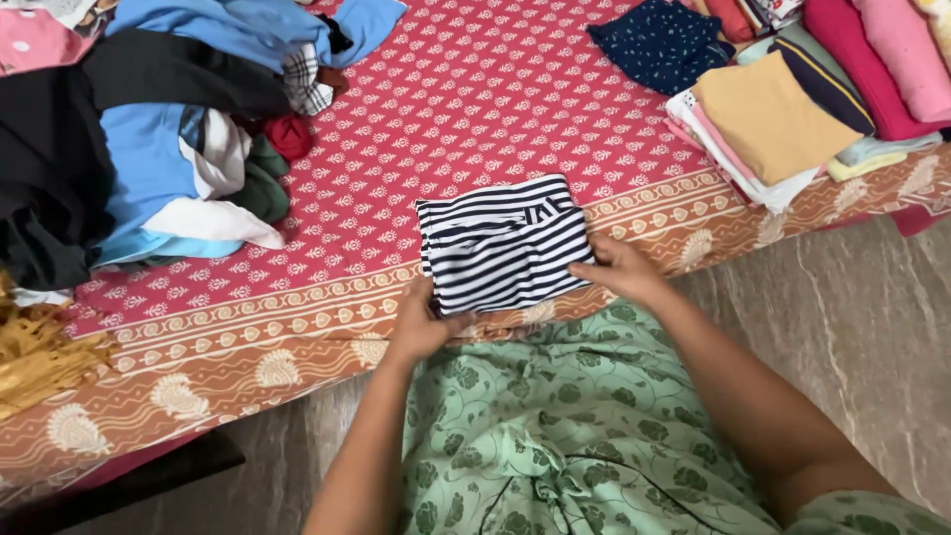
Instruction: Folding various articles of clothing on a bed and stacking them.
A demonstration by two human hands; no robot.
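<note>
The striped garment (503, 243), black and white and folded into a small rectangle, lies flat on the red printed bedsheet (475, 89), close to the sheet's orange patterned border and the near edge of the bed. The left hand (421, 322) grips the garment's near left corner, thumb on top and fingers closed on the cloth, with the fingertips apparently tucked under the edge, though the fold hides them. The right hand (619, 269) rests on the garment's right edge, fingers bent and pinching the cloth at its lower right side. Both forearms reach in from the bottom of the view, over the person's green floral dress (575, 436).

To the left, well apart from the garment, a loose heap of clothes (149, 139) sits on the bed, with black, blue, white and dark red pieces tumbled together. At the far left edge lies a bit of yellow fringed cloth (40, 352). To the upper right, a stack of folded clothes (783, 129) lies on the sheet, a tan piece on top with white and pink layers under it. Behind it is a dark blue dotted garment (659, 40), and beside the stack are pink and red folded pieces (892, 54). Grey stone floor (852, 317) shows to the right of the bed.
</note>
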